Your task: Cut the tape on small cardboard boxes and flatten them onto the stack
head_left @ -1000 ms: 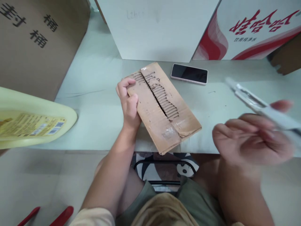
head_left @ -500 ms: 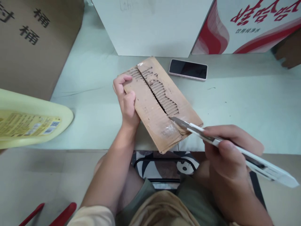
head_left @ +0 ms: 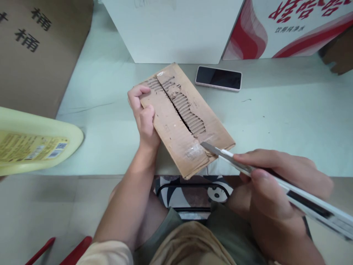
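Left hand (head_left: 143, 116) gripping cardboard box (head_left: 180, 117) by its left edge, flat on table (head_left: 275, 117). Right hand (head_left: 275, 184) pinching utility knife (head_left: 275, 180), blade tip touching box near taped seam.

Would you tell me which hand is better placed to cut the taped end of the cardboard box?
Right hand: it holds the utility knife, blade at the cardboard box; left hand steadies it.

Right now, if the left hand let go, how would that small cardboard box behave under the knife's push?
The cardboard box lies flat and low, so it probably would slide, not tip. It looks light, and its torn corrugated top likely dents easily under the utility knife in the right hand.
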A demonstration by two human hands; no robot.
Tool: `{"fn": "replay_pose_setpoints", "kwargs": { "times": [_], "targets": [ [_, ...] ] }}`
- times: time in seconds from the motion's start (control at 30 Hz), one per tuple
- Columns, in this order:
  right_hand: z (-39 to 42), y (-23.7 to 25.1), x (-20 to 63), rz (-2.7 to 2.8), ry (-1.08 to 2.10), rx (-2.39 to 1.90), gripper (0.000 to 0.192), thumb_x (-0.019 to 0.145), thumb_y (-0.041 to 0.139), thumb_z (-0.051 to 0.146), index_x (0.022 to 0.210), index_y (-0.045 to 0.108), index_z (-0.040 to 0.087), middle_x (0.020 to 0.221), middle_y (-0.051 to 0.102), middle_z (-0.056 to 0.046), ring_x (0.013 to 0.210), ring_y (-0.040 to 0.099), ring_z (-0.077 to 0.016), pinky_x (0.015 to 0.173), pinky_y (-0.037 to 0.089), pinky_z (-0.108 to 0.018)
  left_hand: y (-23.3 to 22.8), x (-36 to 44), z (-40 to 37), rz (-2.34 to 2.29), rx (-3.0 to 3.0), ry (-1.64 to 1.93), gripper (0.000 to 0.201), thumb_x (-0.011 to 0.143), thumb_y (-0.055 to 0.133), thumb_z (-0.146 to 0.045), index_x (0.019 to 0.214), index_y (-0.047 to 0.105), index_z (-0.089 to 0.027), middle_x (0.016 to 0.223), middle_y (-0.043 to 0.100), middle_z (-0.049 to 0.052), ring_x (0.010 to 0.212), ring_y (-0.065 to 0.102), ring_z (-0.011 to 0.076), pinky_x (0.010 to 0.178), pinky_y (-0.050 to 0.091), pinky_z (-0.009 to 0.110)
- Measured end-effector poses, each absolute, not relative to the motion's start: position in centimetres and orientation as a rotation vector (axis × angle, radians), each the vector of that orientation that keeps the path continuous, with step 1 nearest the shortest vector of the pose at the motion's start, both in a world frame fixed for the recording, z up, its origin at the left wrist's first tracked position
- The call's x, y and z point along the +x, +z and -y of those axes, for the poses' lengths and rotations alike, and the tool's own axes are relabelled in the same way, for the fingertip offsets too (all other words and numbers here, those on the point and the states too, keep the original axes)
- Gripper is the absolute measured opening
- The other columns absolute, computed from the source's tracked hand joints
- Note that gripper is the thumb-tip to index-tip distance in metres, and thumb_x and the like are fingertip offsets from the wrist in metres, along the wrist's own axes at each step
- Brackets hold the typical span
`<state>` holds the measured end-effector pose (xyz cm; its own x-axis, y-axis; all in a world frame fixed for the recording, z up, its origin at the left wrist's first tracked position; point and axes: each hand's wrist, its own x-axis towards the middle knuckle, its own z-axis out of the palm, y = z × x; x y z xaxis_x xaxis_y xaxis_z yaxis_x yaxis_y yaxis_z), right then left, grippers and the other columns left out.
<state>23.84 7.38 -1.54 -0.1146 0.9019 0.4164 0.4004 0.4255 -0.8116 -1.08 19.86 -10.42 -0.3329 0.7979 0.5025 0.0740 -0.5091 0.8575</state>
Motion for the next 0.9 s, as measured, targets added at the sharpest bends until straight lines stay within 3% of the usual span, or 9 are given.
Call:
{"fn": "replay_pose_setpoints", "kwargs": {
  "times": [0.23,0.43,0.57,0.8,0.9],
  "targets": [
    [-7.4,-1.8,23.4,1.689,0.728,-1.159,0.016,0.095,0.066,0.026,0.099,0.081,0.027,0.07,0.075,0.001,0.048,0.065,-0.0124,0.044,0.05,-0.023,-10.1,-0.7,-19.8,-1.049,1.406,1.922,0.049,0.079,0.065,-0.068,0.109,0.055,-0.03,0.115,0.056,0.006,0.118,0.058,0.0318,0.106,0.047,0.05],
    [-7.6,-1.7,23.7,1.611,0.835,-1.159,0.019,0.098,0.064,0.029,0.096,0.082,0.025,0.059,0.069,0.002,0.041,0.059,-0.0121,0.039,0.045,-0.023,-10.6,-0.9,-20.2,-0.899,1.364,1.958,0.038,0.081,0.065,-0.048,0.111,0.06,-0.026,0.116,0.059,0.007,0.116,0.057,0.0293,0.105,0.048,0.046],
    [-7.4,-1.3,23.6,1.615,0.803,-1.121,0.017,0.096,0.066,0.029,0.096,0.083,0.027,0.063,0.072,0.001,0.042,0.061,-0.0123,0.039,0.046,-0.022,-10.5,-0.7,-20.0,-0.895,1.358,1.948,0.038,0.08,0.065,-0.046,0.112,0.06,-0.026,0.117,0.06,0.008,0.117,0.057,0.0293,0.106,0.049,0.046],
    [-7.5,-0.7,22.8,1.593,0.988,-1.169,0.017,0.093,0.063,0.023,0.091,0.08,0.023,0.057,0.069,0.003,0.04,0.058,-0.0106,0.037,0.042,-0.021,-9.6,-0.4,-19.3,-0.876,1.324,1.907,0.034,0.081,0.065,-0.042,0.11,0.062,-0.023,0.121,0.06,0.009,0.122,0.056,0.0306,0.116,0.043,0.048],
    [-7.4,-0.8,23.4,1.657,0.879,-1.064,0.017,0.091,0.065,0.022,0.094,0.082,0.025,0.062,0.073,0.001,0.04,0.062,-0.0127,0.037,0.045,-0.021,-9.5,-0.4,-19.5,-0.836,1.326,1.906,0.034,0.08,0.065,-0.039,0.11,0.064,-0.023,0.118,0.06,0.008,0.121,0.057,0.0303,0.116,0.043,0.047]
  ]
}}
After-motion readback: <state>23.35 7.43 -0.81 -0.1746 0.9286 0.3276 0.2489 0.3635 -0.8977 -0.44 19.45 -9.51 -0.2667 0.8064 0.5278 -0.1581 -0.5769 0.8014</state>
